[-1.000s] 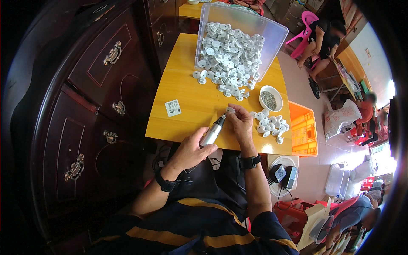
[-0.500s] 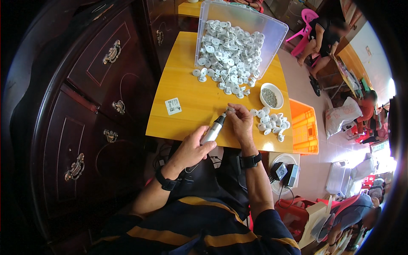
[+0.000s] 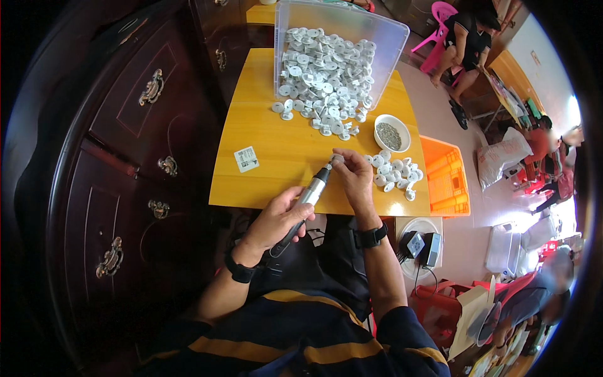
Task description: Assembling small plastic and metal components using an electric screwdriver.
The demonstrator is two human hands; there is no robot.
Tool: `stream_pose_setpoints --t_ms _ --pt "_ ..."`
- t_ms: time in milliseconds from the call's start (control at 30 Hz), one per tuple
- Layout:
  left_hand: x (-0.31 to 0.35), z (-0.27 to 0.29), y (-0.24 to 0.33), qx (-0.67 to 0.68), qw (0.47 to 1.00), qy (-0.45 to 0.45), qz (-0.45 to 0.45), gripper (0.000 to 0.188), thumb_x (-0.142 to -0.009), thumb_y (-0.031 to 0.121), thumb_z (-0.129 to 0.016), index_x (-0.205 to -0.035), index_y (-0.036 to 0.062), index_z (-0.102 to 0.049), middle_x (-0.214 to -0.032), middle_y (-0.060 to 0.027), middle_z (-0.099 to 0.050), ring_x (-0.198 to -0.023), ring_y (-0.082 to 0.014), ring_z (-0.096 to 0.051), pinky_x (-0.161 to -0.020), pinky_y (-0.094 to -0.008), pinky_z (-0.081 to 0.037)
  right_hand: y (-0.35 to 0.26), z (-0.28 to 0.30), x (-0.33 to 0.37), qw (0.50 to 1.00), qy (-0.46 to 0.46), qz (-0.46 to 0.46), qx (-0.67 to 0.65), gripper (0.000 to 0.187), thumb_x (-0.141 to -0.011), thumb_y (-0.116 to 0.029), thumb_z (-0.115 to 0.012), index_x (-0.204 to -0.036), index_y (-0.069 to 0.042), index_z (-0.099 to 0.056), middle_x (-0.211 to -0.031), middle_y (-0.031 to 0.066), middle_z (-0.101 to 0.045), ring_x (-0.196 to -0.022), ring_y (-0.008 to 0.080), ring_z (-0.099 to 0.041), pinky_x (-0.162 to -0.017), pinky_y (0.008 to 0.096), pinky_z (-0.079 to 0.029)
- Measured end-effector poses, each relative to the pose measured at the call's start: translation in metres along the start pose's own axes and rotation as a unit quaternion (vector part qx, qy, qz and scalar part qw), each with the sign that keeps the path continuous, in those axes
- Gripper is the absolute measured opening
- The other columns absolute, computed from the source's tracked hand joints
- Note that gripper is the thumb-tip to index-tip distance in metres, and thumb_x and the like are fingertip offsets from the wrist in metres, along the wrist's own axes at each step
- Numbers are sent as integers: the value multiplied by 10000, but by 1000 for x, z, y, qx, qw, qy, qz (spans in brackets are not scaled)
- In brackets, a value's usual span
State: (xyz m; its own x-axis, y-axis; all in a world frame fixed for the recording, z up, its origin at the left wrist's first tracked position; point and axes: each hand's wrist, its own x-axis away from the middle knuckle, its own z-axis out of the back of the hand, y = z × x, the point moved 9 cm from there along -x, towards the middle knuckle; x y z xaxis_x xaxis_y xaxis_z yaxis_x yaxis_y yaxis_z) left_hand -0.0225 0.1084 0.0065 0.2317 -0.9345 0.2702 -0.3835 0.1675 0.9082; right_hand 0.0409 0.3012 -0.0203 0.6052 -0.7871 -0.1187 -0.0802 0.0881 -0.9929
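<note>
"What's changed nearest the body?"

"The left hand [image 3: 276, 220], over the table's near edge. Its fingers are wrapped around the pen-shaped driver [image 3: 310, 191], and more of the driver's dark rear end shows below them than half a second ago, so the grip seems to have shifted."

"And the right hand [image 3: 359, 181]?"

"Much as before, above the table [image 3: 282, 147] inside its near edge, fingers narrowed in a pinch on a small white piece [image 3: 337, 159]. The driver's tip is right at that piece; I can't tell whether they touch. I'd judge work on this one is still under way."

"Anything different farther out?"

"Not that I can see. A small group of white pieces [image 3: 397, 171] lies by the right edge, and just beyond it stands the white bowl [image 3: 406, 137] of tiny grey bits [image 3: 389, 136]. Toward the far edge, the big heap [image 3: 326, 81] spills from the tipped clear bin [image 3: 389, 44]. The whole view has slid slightly, so the camera probably moved."
</note>
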Motion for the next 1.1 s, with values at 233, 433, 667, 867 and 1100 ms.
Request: stream_pose_setpoints --t_ms 233,433,667,867,1100 --pt "-3 -5 -5 -27 1000 -15 3 474 -954 218 -629 -1329 -6 -448 -870 -35 -579 -609 -63 -555 -513 -202 -473 -43 32 -5 961 64 125 240 165 -860 -55 -685 -1018 -81 -726 -955 71 -670 -760 180 -655 -689 296 -522" --pt "-3 -5 -3 -79 997 -5 0 477 -936 186 -622 -1339 -9 -460 -895 -26 -600 -639 -55 -565 -537 -181 -470 -51 42 5 838 6 144 526 125 -841 -124 -660 -949 -132 -724 -1059 133 -604 -889 331 -648 -720 431 -534" --pt "-2 -1 1 -84 996 10 -9 495 -938 204 -635 -1337 -25 -453 -872 -32 -583 -634 -60 -561 -542 -196 -478 -67 67 -2 804 24 135 579 257 -812 -129 -682 -1068 -140 -658 -1062 124 -578 -917 338 -643 -755 437 -530" --pt "-2 -2 -2 -82 997 11 -8 502 -942 193 -622 -1362 -11 -437 -899 -41 -599 -649 -54 -570 -551 -191 -481 -84 103 -55 813 45 166 556 163 -795 -88 -661 -957 -100 -682 -964 163 -646 -863 375 -649 -732 460 -530" --pt "-4 2 -3 -73 997 24 -4 487 -908 135 -648 -1334 -11 -462 -878 -23 -560 -622 -62 -563 -525 -194 -475 -41 112 -111 762 -6 25 647 138 -778 -196 -650 -838 -96 -725 -831 159 -704 -806 359 -678 -713 453 -539"
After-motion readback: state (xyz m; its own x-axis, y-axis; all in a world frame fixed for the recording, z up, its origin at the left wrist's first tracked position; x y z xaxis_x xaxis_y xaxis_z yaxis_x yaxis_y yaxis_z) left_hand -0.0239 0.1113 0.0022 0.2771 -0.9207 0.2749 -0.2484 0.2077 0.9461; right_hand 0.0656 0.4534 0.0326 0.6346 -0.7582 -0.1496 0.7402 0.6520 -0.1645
